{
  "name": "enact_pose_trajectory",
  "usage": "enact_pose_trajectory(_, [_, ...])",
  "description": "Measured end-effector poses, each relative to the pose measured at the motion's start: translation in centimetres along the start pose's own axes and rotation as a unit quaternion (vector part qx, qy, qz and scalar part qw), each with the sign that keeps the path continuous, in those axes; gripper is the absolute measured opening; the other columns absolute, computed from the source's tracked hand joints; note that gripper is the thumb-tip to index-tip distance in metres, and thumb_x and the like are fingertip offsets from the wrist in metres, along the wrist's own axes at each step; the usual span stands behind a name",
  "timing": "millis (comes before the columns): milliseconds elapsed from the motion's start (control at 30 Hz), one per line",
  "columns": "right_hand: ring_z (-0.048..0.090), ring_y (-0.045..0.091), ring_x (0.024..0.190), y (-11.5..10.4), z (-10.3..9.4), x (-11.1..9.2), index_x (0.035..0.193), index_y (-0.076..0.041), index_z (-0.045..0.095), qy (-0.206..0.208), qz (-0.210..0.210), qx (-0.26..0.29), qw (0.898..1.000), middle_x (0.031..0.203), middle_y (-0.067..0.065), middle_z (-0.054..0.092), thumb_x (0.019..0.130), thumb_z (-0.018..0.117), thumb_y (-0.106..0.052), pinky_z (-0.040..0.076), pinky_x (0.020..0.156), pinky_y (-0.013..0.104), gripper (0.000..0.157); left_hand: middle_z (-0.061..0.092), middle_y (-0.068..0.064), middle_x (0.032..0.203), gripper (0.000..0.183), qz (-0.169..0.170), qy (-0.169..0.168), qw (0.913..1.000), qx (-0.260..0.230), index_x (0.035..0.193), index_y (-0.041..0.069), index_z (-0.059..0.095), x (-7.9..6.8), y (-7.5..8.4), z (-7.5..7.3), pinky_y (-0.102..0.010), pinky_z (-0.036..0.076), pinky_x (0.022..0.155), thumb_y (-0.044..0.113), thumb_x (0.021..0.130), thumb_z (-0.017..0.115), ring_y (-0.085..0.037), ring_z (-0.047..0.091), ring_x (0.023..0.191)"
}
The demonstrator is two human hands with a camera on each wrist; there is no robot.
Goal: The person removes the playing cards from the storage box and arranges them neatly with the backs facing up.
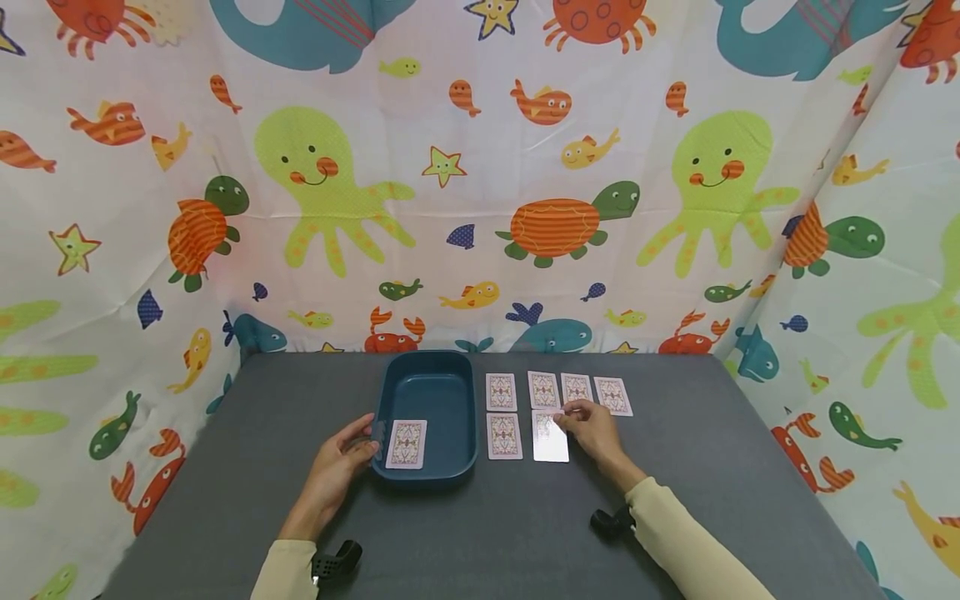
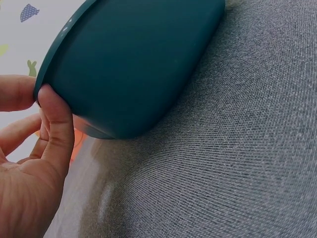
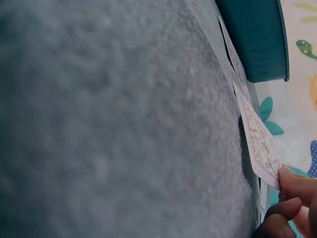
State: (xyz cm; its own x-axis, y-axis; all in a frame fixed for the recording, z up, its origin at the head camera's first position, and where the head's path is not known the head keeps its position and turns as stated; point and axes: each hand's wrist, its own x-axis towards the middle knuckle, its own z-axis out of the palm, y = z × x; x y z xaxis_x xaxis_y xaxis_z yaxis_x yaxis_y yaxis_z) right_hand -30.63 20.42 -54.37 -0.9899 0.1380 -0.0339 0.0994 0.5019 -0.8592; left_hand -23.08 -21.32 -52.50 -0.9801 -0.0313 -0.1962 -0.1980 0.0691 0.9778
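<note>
A dark teal plastic tray (image 1: 433, 392) stands on the table with a patterned playing card (image 1: 407, 444) lying face down inside, near its front left corner. At the tray's left wall, my left hand (image 1: 335, 468) pinches the rim between thumb (image 2: 57, 131) and fingers. My right hand (image 1: 597, 435) pinches the upper right corner of another playing card (image 1: 551, 443), whose back shines with glare in the head view. From the right wrist, that held card (image 3: 258, 141) appears tilted, with a red pattern on its back and its edge close over the table cloth.
Right of the tray, a card (image 1: 504, 437) lies beside the held one. Behind them runs a row of several face-down cards, from one near the tray (image 1: 501, 392) to a slanted card (image 1: 614, 397). A sea-animal curtain (image 1: 450, 225) hangs behind the grey table (image 1: 480, 542).
</note>
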Motion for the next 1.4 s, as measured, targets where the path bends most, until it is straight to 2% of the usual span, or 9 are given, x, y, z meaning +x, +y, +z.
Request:
enact_pose_trajectory(333, [0.053,0.014,0.068,0.27,0.11,0.66,0.093,-0.007,0.072,-0.002,-0.006,-0.033,0.999,0.074,0.003,0.063,0.08,0.081,-0.025,0.04,0.061,0.029,0.024,0.041,-0.011,0.139,0.054,0.002,-0.001,1.0,-0.004,0.148,0.015,0.043,0.09,-0.22,-0.13,-0.025,0.047,0.088,0.008,0.096,0.058,-0.016,0.055,0.107])
enact_pose_trajectory(567, [0.049,0.013,0.064,0.24,0.41,0.87,0.087,-0.007,0.072,0.014,-0.025,-0.06,0.998,0.068,0.0,0.057,0.078,0.082,-0.025,0.037,0.059,0.028,0.023,0.041,-0.012,0.139,0.054,0.005,-0.001,0.9999,-0.013,0.148,0.015,0.043,0.08,-0.18,-0.16,-0.025,0.047,0.087,0.008,0.096,0.058,-0.018,0.054,0.107])
enact_pose_trajectory(733, [0.049,0.012,0.062,0.26,0.47,0.8,0.088,-0.006,0.072,0.021,-0.037,-0.07,0.997,0.068,0.001,0.059,0.077,0.083,-0.024,0.038,0.058,0.027,0.024,0.041,-0.012,0.139,0.054,0.001,0.002,0.9999,-0.012,0.147,0.016,0.044,0.1,-0.24,-0.12,-0.025,0.047,0.087,0.008,0.096,0.058,-0.015,0.054,0.107])
enact_pose_trajectory(933, [0.051,0.011,0.063,0.4,0.46,0.8,0.093,-0.005,0.069,0.025,-0.029,-0.044,0.998,0.071,0.004,0.062,0.078,0.082,-0.023,0.038,0.059,0.027,0.027,0.041,-0.012,0.14,0.054,0.004,0.002,0.9999,-0.014,0.147,0.016,0.044,0.09,-0.23,-0.03,-0.023,0.047,0.086,0.008,0.096,0.059,-0.013,0.054,0.106])
enact_pose_trajectory(1233, [0.049,0.009,0.052,0.29,0.08,0.54,0.1,-0.005,0.068,0.019,-0.01,0.001,1.0,0.066,-0.002,0.056,0.082,0.079,-0.025,0.04,0.047,0.025,0.03,0.04,-0.013,0.141,0.054,0.011,-0.003,0.9999,-0.01,0.148,0.015,0.043,-0.11,0.05,0.07,-0.023,0.047,0.086,0.009,0.096,0.059,-0.013,0.053,0.108])
enact_pose_trajectory(1400, [0.05,0.01,0.051,-0.48,-0.27,0.05,0.102,-0.006,0.068,0.022,-0.012,0.015,1.0,0.064,-0.003,0.057,0.083,0.078,-0.027,0.04,0.047,0.025,0.03,0.041,-0.012,0.139,0.054,0.012,0.002,0.9999,-0.008,0.147,0.014,0.043,-0.19,-0.07,0.0,-0.023,0.047,0.085,0.009,0.096,0.059,-0.012,0.055,0.106])
